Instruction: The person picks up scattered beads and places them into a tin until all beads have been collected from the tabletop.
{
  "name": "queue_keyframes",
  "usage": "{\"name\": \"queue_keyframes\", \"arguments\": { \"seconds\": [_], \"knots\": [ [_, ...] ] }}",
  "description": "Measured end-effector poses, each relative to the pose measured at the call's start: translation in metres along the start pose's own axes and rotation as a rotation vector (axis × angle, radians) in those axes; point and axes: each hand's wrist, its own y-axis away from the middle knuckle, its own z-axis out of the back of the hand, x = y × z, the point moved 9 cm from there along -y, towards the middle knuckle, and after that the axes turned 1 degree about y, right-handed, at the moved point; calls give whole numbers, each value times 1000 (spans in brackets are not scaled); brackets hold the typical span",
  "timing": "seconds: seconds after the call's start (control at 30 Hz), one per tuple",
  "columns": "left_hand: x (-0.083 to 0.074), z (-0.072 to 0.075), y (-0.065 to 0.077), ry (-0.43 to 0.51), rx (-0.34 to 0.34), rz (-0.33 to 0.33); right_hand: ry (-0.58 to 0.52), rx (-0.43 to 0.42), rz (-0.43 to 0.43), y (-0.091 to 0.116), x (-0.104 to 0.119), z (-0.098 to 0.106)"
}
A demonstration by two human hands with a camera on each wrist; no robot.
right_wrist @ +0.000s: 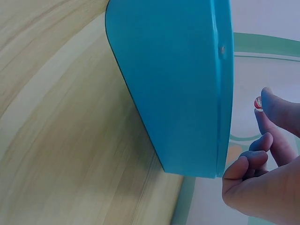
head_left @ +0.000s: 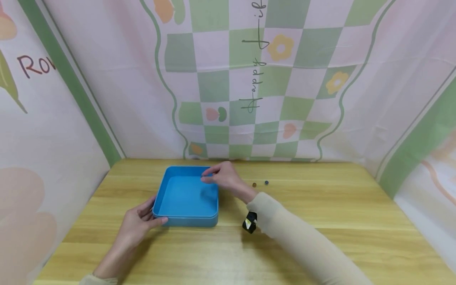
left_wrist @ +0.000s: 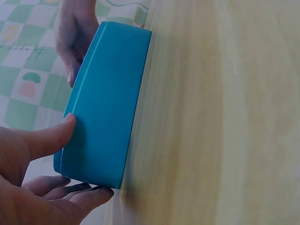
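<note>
Right wrist view: the right hand [head_left: 228, 175] pinches a marble [right_wrist: 258, 103] between thumb and forefinger, other fingers curled, above the far right part of the box [head_left: 192, 221]. The marble looks glassy with a red streak, though it shows too small to be sure; it should be light, hard and slick, best taken across its middle with the fingertip pads. Left of that pinch, the left hand [head_left: 137, 225] grips the box's near left corner, thumb on the front, fingers along the side; the box looks light and stiff. Right of the pinch, an amber bead [head_left: 254, 185] and a dark bead [head_left: 266, 183] lie on the smooth wood-grain table [head_left: 320, 206]. Beyond both grips hangs a green-and-white checked cloth [head_left: 246, 83] with flowers.
</note>
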Motion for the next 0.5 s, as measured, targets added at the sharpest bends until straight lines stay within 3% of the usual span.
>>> {"name": "queue_keyframes", "arguments": {
  "seconds": [0.5],
  "knots": [
    [0, 0, 0, -5, -11, 9, 22, 0, -11, -4, 1, -8]
  ]
}}
